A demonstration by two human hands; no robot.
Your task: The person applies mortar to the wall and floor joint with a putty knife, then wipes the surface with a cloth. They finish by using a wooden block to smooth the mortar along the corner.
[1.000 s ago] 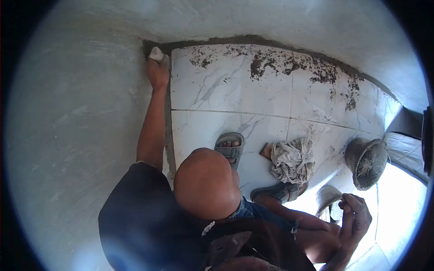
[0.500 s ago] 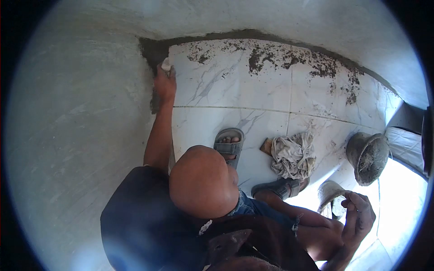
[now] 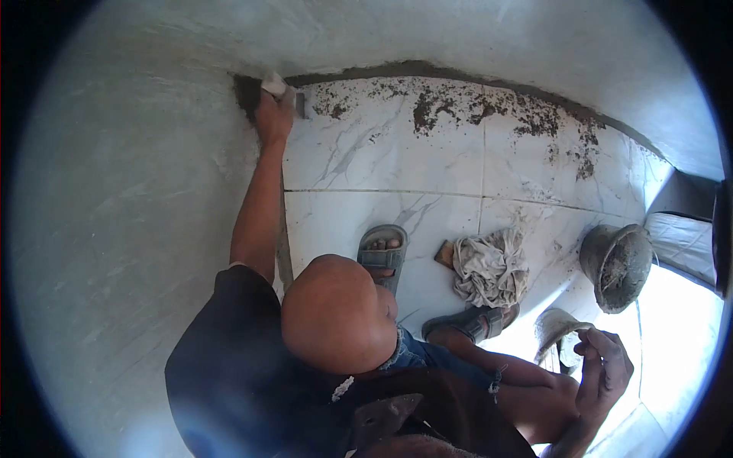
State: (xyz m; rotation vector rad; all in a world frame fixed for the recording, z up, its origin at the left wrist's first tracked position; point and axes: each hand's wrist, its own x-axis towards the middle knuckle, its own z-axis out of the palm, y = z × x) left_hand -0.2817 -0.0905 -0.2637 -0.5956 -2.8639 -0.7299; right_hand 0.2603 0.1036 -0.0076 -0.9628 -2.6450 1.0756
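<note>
At the corner where the wall meets the tiled floor, my left hand (image 3: 273, 118) is closed around a small tool with a whitish part (image 3: 272, 82). A blurred grey edge (image 3: 300, 105) shows at its right; its exact kind I cannot make out. Dark wet mortar (image 3: 246, 93) lies beside the hand, and a mortar strip (image 3: 416, 69) follows the foot of the far wall. My right hand (image 3: 607, 368) is at the lower right, fingers curled together beside the rim of a pale, dirty container (image 3: 556, 328). Whether they grip that rim is not clear.
Mortar crumbs (image 3: 534, 114) are scattered over the white marbled tiles (image 3: 366, 156). A crumpled cloth (image 3: 492, 267) lies near my sandalled feet, with a brown block (image 3: 444, 254) beside it. A mortar-caked bucket (image 3: 618, 267) stands tilted at the right.
My left hand has moved up slightly into the corner. The whitish part has shifted to the hand's upper left, and a grey edge now shows at its right. My right hand stays put.
</note>
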